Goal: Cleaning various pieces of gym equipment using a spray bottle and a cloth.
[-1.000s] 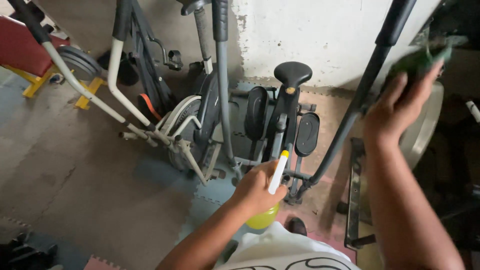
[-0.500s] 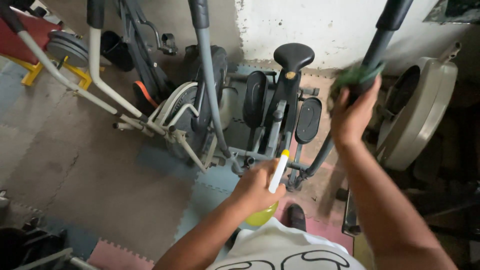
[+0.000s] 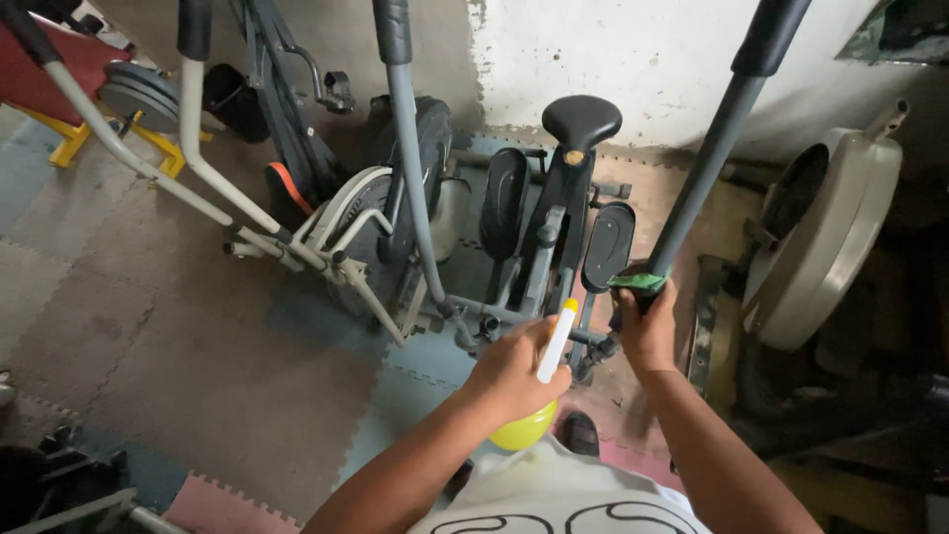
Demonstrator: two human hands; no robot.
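Note:
My left hand point(image 3: 514, 371) grips a yellow spray bottle point(image 3: 527, 425) with a white nozzle point(image 3: 556, 341), held low in front of my chest. My right hand point(image 3: 647, 326) presses a green cloth point(image 3: 638, 283) around the lower part of a dark handlebar pole point(image 3: 707, 168) of an elliptical trainer. The pole rises up and to the right, out of the frame. The trainer's black pedals point(image 3: 608, 242) and black saddle point(image 3: 581, 121) lie just left of that hand.
A second grey handlebar pole point(image 3: 410, 168) and white frame tubes point(image 3: 198, 168) stand to the left. A cream flywheel housing point(image 3: 835, 242) sits at right. Weight plates point(image 3: 143, 91) and a red bench point(image 3: 44, 74) are at the far left. Foam floor mats point(image 3: 148, 346) cover the ground.
My right hand has slid the green cloth down the dark pole, from high at the right to near its base. The left hand with the bottle has stayed put.

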